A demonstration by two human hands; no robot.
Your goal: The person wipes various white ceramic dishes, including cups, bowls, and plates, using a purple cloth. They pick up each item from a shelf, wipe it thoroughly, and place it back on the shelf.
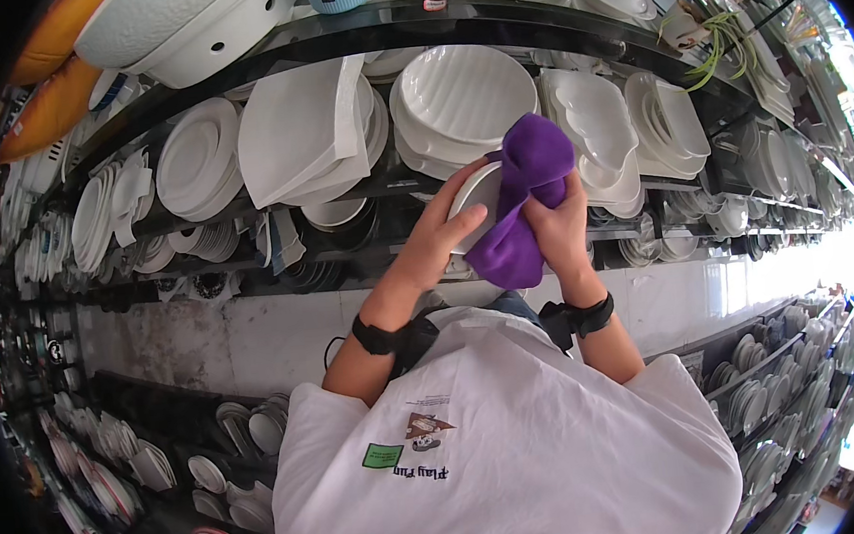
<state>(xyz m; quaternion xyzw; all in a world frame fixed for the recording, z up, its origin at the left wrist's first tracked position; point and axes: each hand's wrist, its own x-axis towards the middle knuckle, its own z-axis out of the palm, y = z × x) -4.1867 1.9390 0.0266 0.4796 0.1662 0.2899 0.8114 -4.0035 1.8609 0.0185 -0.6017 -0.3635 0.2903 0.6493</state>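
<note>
A round white dish is held up in front of the shelves by my left hand, with the thumb on its face and the fingers around its rim. My right hand grips a bunched purple cloth, which lies against the right part of the dish and hides much of it. Just beyond the hands stands a large round ribbed white plate on the shelf. To its right is a wavy-edged white dish.
Dark shelves packed with white crockery run across the front. A big square white plate and round plates stand left. A potted plant sits upper right. Lower racks of dishes stand behind me, across the tiled floor.
</note>
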